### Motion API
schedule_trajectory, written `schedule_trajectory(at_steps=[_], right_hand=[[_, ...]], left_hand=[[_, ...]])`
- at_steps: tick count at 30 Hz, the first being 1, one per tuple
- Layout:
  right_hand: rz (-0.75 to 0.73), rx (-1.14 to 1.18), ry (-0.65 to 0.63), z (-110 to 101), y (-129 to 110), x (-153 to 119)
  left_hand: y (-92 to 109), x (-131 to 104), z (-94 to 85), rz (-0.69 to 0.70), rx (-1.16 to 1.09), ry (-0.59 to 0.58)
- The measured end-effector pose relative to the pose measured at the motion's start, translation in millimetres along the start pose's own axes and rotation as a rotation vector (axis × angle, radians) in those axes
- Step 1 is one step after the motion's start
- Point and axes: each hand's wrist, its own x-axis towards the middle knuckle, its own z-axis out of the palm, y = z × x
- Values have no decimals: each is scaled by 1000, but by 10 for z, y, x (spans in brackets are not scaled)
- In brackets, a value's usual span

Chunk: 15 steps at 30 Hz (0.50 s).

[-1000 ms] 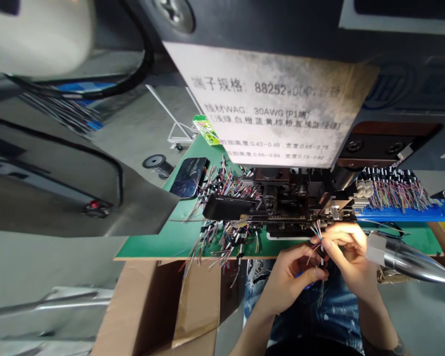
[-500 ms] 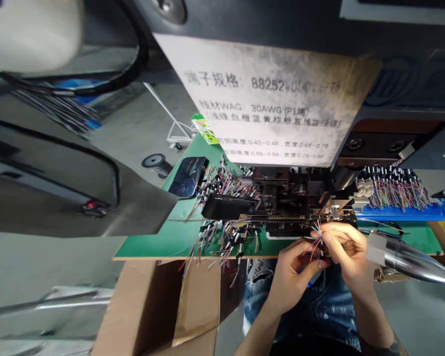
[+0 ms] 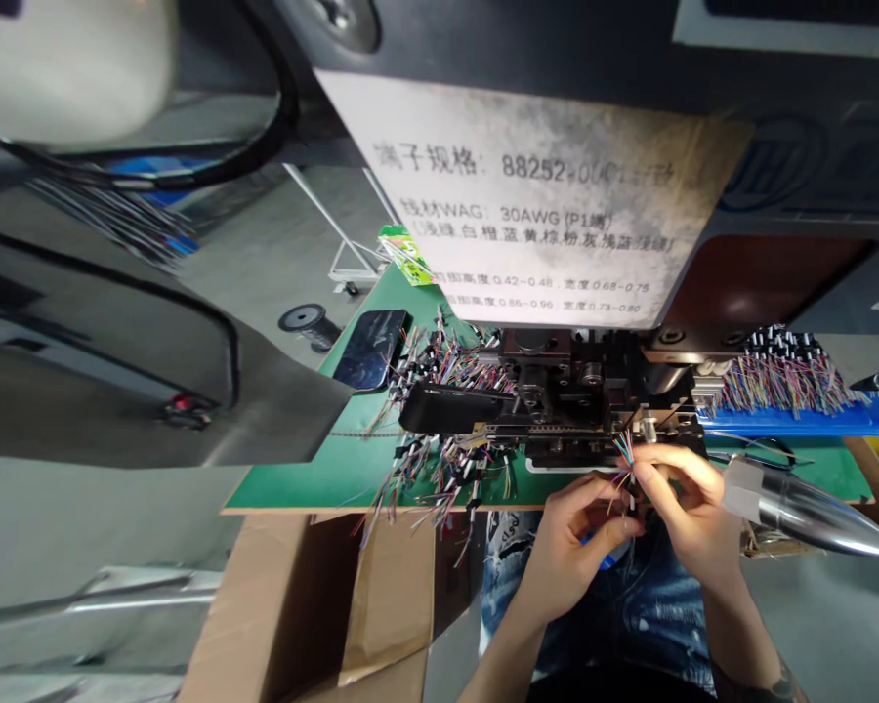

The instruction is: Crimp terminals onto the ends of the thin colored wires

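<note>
While one left hand (image 3: 567,549) and one right hand (image 3: 692,513) pinch one multicoloured wire bundle (image 3: 625,451), one crimping machine (image 3: 538,376) just beyond, one smartphone (image 3: 370,350) on one green tabletop (image 3: 293,485).

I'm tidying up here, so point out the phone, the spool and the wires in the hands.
Phone (image 3: 370,350): head view, middle of its dark screen.
Spool (image 3: 303,317): head view, its top flange.
Held wires (image 3: 627,451): head view, fanned-out upper strands.

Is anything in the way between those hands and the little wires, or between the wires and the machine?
Nothing visible. The left hand and right hand already pinch the wires, whose loose ends fan towards the machine with no object seen between. Whether they touch it, I can't tell.
</note>
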Motion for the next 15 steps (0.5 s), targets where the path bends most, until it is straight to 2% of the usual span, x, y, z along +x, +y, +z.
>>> schedule_trajectory(at_steps=[3, 6, 9, 12, 15], right_hand=[[-137, -91, -36, -83, -10, 16], [-25, -7, -94, -101, -6, -13], [98, 120, -65, -50, 25, -56], [151, 189, 13, 19, 56, -66], [175, 230, 29, 61, 60, -44]], left_hand=[[34, -14, -102, -114, -63, -110], [45, -5, -150, -166, -88, -153], [27, 20, -109, -156, -95, -113], [-10, 41, -31, -112, -65, -42], [-48, 49, 21, -48, -12, 6]])
